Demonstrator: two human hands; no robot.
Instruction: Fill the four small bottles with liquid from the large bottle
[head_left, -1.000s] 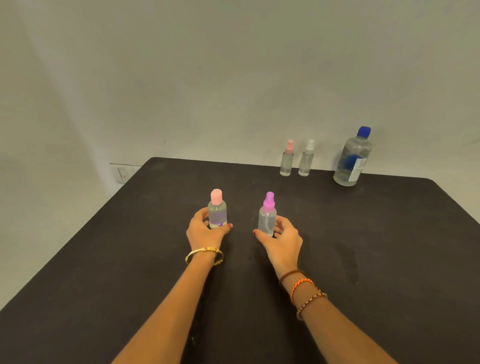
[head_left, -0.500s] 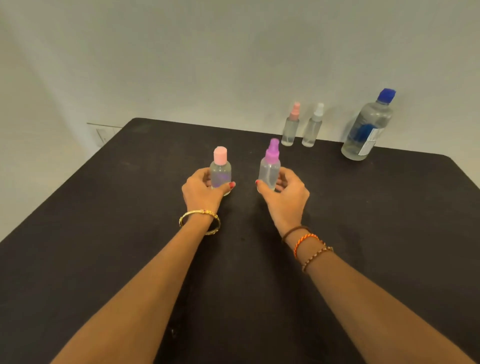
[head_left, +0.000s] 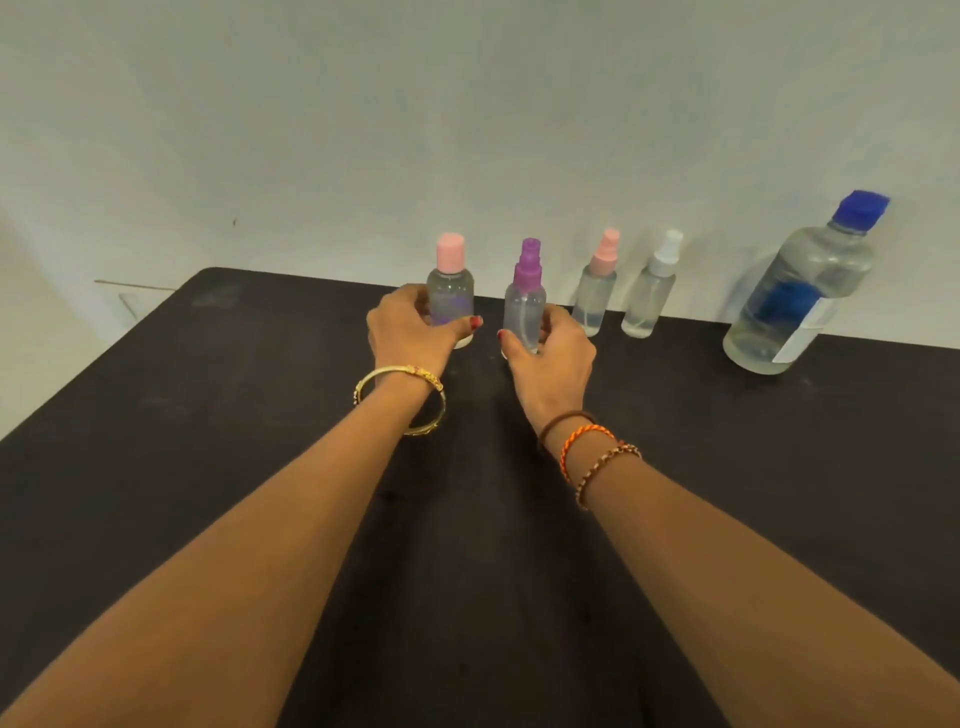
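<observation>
My left hand (head_left: 410, 327) grips a squat clear bottle with a pink cap (head_left: 450, 288) near the far edge of the black table (head_left: 208, 415). My right hand (head_left: 553, 353) grips a slim clear spray bottle with a purple top (head_left: 525, 296) just to its right. Both bottles stand upright. Further right, a spray bottle with a pink top (head_left: 596, 286) and one with a white top (head_left: 652, 288) stand by the wall. The large clear bottle with a blue cap (head_left: 800, 291) stands at the far right, capped, with liquid in it.
A pale wall rises directly behind the table's far edge. A wall socket (head_left: 130, 301) shows low on the wall beyond the table's back left corner. Bracelets ring both wrists.
Both hands have carried their bottles away from me, from the middle of the table to its far edge, close to the two spray bottles by the wall.
</observation>
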